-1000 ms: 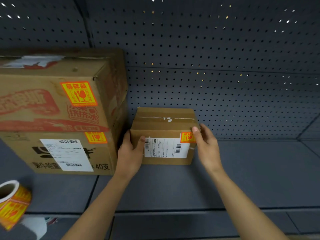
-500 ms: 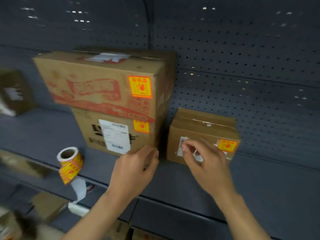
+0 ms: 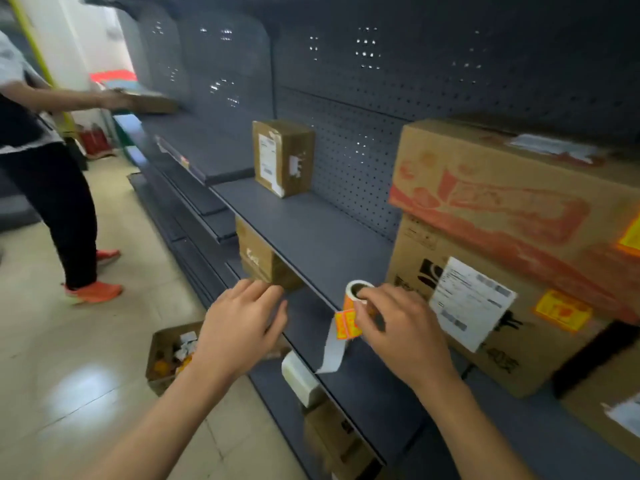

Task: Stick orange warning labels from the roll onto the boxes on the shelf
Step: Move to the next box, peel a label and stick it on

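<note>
The roll of orange labels (image 3: 354,295) stands on the grey shelf (image 3: 311,233), a white backing strip (image 3: 331,351) hanging off its front edge. My right hand (image 3: 401,330) grips the roll from the right, fingers curled round it. My left hand (image 3: 242,327) hovers just left of the roll in front of the shelf edge, fingers relaxed and holding nothing. Two stacked big cartons (image 3: 512,237) on the right each carry an orange label (image 3: 562,310). A small brown box (image 3: 282,157) stands farther left on the shelf with no orange label showing.
Another person (image 3: 45,161) stands at the left, handling a box on the far shelf. An open carton of scraps (image 3: 169,355) sits on the tiled floor. More boxes (image 3: 258,258) sit on the lower shelves below my hands.
My view has swung left along the aisle. Both hands left the small labelled box and moved left; my right hand has taken hold of the label roll.
</note>
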The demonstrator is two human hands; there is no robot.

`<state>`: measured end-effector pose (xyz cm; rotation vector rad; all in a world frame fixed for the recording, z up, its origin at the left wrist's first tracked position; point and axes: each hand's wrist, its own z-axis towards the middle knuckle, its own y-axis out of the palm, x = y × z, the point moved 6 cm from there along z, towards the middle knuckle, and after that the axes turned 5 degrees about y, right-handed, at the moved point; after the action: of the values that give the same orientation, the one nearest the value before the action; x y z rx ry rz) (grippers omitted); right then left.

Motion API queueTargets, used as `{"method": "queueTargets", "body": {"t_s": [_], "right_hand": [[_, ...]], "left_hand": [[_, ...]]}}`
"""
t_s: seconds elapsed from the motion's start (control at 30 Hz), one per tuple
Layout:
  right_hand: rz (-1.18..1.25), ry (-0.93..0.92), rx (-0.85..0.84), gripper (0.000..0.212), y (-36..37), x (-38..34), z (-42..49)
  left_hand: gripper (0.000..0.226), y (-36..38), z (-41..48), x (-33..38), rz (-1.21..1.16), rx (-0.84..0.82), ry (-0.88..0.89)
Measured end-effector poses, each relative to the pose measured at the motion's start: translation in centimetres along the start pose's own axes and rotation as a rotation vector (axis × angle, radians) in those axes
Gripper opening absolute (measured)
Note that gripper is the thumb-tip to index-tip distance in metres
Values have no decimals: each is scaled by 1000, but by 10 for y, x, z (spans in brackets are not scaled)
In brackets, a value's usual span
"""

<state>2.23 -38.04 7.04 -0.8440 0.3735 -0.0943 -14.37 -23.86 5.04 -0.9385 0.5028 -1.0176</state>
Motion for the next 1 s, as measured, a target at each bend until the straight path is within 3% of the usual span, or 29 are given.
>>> {"method": "queueTargets", "body": {"t_s": [0.3, 0.53, 0.8, 1.0], "right_hand": [[-33, -99, -174, 35, 133, -107, 104], [-5, -106, -254, 20, 203, -165, 158], [0, -55, -363, 28, 273, -167, 204], [13, 14, -400, 35, 330, -142, 263]], "left_hand": [[31, -14, -13, -175, 30, 27, -213], [36, -13, -16, -269, 11, -34, -368], [51, 31, 3, -338, 25, -80, -416], [42, 64, 63, -379, 82, -90, -358]]}}
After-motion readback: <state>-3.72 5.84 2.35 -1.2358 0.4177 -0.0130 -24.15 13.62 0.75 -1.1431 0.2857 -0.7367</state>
